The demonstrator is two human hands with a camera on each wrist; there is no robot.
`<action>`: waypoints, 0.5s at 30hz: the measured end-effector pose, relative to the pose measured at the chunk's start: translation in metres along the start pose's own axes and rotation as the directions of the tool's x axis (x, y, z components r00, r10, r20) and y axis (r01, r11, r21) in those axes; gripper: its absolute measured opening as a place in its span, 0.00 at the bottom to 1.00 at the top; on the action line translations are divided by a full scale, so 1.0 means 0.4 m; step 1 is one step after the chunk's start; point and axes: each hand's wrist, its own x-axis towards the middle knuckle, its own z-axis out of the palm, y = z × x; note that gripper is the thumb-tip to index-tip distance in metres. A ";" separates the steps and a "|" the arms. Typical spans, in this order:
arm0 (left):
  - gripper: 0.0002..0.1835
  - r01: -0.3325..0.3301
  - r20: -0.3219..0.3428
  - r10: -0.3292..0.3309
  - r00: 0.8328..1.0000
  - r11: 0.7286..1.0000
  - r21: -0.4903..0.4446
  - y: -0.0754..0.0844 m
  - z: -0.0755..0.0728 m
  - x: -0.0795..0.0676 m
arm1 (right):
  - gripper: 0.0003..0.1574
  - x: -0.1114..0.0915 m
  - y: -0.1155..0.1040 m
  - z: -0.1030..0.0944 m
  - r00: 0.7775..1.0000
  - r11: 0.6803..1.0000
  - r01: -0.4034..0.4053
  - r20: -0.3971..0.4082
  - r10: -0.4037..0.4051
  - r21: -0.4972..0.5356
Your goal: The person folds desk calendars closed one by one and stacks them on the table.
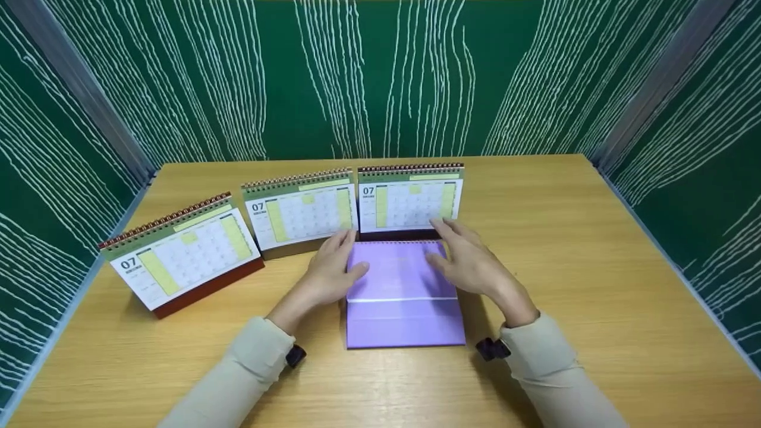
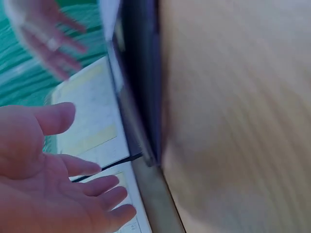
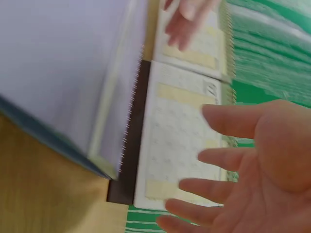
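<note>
Left hand [image 1: 324, 270] and right hand [image 1: 472, 261] flank a purple spiral-bound stand [image 1: 398, 276], fingers extended and loosely spread; whether either one touches it cannot be told, as the thumbs overlap its sides in the head view. Motion blurs the stand in the right wrist view, and its dark inside shows only as a narrow wedge in the left. Pale sleeves [image 1: 550, 348] on either side of the stand run out of the bottom edge. Directly behind the stand is a calendar [image 1: 407, 205], its dark base partly covered by the stand; behind and to the left of the stand is a second calendar [image 1: 300, 217], and farther left a third calendar [image 1: 184, 255] on a red base. Each page reads "07"; the smaller print is too fine to make out. Smooth and shiny, the stand has a pale crease across it and coils along its far edge. Beneath it spreads a wood-grain table [image 1: 594, 267]; beyond, green panels [image 1: 505, 53] carry wavy white lines.
</note>
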 end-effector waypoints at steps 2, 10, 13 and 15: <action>0.42 0.016 -0.006 -0.016 1.000 0.999 0.047 0.003 0.014 -0.001 | 0.45 0.001 -0.008 0.013 0.999 0.998 0.010 -0.036 -0.012 -0.061; 0.42 0.015 0.014 -0.020 1.000 0.958 0.288 0.014 0.061 -0.010 | 0.48 -0.001 -0.021 0.087 0.997 0.948 0.065 -0.019 -0.074 -0.313; 0.42 0.020 0.022 -0.029 0.999 0.943 0.332 0.017 0.070 -0.012 | 0.47 -0.006 -0.023 0.104 0.997 0.938 0.066 -0.018 -0.077 -0.341; 0.42 0.019 0.032 -0.032 0.999 0.939 0.343 0.017 0.076 -0.013 | 0.47 -0.009 -0.023 0.115 0.997 0.938 0.065 -0.017 -0.076 -0.339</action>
